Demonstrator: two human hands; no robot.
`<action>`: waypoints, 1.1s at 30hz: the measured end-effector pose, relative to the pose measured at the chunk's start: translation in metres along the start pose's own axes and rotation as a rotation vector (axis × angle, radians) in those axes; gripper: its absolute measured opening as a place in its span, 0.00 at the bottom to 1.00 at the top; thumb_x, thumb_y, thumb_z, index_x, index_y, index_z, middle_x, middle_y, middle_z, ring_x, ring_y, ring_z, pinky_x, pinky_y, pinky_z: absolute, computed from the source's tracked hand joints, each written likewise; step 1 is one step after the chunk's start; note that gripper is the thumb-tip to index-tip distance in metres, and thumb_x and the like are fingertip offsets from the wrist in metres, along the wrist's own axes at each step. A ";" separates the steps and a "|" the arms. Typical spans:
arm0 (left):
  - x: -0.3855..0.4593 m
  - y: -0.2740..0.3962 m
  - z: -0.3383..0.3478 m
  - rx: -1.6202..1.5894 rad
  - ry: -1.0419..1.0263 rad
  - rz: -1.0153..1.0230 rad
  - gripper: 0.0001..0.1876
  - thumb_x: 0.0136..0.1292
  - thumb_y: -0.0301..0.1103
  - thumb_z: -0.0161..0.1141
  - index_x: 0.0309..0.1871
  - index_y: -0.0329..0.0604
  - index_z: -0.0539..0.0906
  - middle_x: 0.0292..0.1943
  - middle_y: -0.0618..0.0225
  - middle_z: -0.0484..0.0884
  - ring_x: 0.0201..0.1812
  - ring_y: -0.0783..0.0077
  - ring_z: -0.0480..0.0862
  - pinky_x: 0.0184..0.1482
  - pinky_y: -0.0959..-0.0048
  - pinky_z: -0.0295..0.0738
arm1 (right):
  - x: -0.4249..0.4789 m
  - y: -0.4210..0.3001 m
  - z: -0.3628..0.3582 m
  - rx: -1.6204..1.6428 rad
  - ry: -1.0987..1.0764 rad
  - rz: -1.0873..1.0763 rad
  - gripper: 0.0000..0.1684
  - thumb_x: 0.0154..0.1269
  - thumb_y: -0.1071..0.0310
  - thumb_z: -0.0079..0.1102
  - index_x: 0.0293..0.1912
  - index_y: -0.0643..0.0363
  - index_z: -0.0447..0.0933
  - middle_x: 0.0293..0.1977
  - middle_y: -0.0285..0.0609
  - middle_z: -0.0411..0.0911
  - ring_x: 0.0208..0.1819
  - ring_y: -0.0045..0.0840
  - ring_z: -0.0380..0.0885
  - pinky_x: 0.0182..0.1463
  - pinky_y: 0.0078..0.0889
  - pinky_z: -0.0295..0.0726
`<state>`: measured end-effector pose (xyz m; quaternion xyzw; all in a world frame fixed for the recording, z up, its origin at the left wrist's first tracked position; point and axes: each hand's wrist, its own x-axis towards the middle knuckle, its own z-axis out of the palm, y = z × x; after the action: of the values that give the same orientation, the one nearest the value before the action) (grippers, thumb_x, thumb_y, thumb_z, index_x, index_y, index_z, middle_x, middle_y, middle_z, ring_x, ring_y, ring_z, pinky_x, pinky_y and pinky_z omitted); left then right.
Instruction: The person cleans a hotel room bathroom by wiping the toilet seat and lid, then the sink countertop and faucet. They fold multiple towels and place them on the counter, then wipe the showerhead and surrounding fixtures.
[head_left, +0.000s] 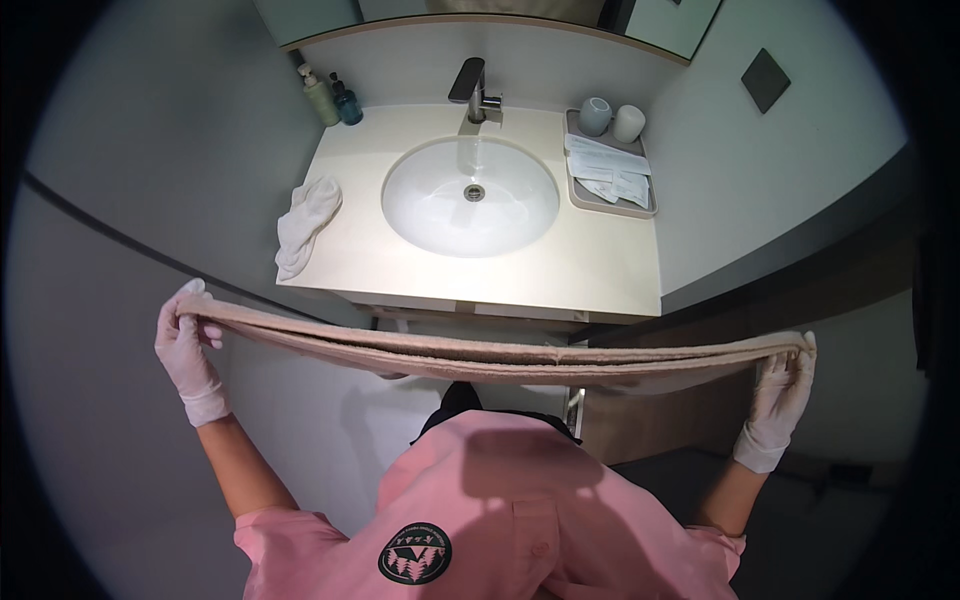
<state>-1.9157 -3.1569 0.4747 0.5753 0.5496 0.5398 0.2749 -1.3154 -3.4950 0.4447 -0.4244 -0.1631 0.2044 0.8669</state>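
Observation:
A folded beige towel (480, 360) is stretched sideways between my two gloved hands, in front of the washbasin counter. My left hand (187, 334), in a thin white glove, grips its left end. At the other end, my right hand (784, 382), gloved the same way, pinches the towel's corner. The towel sags slightly along its middle, and its folded layers part a little there. Beyond it, a white oval sink (471, 217) is set into the pale counter (450, 281).
A crumpled white cloth (307, 225) lies at the counter's left edge. Two pump bottles (334, 101) stand at the back left, near the faucet (474, 90). On the right, a tray (615, 208) holds two cups (611, 120) and paper packets (611, 169). Walls flank both sides.

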 end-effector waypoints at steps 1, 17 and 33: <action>0.022 0.003 0.007 0.014 0.007 -0.017 0.13 0.75 0.31 0.51 0.54 0.35 0.81 0.42 0.64 0.86 0.23 0.86 0.77 0.22 0.88 0.68 | 0.009 -0.001 0.014 -0.001 0.100 -0.026 0.21 0.72 0.71 0.51 0.62 0.60 0.69 0.47 0.41 0.78 0.50 0.26 0.77 0.61 0.33 0.78; 0.258 -0.128 0.289 0.446 -0.256 -0.215 0.09 0.66 0.23 0.49 0.41 0.39 0.81 0.26 0.60 0.81 0.19 0.71 0.80 0.25 0.71 0.76 | 0.298 0.239 0.088 -0.276 0.483 0.261 0.18 0.68 0.75 0.45 0.56 0.59 0.71 0.38 0.43 0.77 0.35 0.33 0.81 0.50 0.41 0.83; 0.075 -0.321 0.135 -0.117 -0.577 -0.366 0.05 0.62 0.17 0.57 0.33 0.37 0.82 0.50 0.60 0.84 0.44 0.74 0.83 0.52 0.73 0.78 | 0.052 0.282 -0.079 -0.621 0.459 0.504 0.13 0.68 0.79 0.44 0.36 0.55 0.78 0.27 0.35 0.75 0.26 0.21 0.75 0.31 0.23 0.79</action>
<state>-1.9130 -2.9716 0.1704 0.5795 0.5114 0.3270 0.5439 -1.2951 -3.3652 0.1782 -0.7247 0.0880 0.2511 0.6356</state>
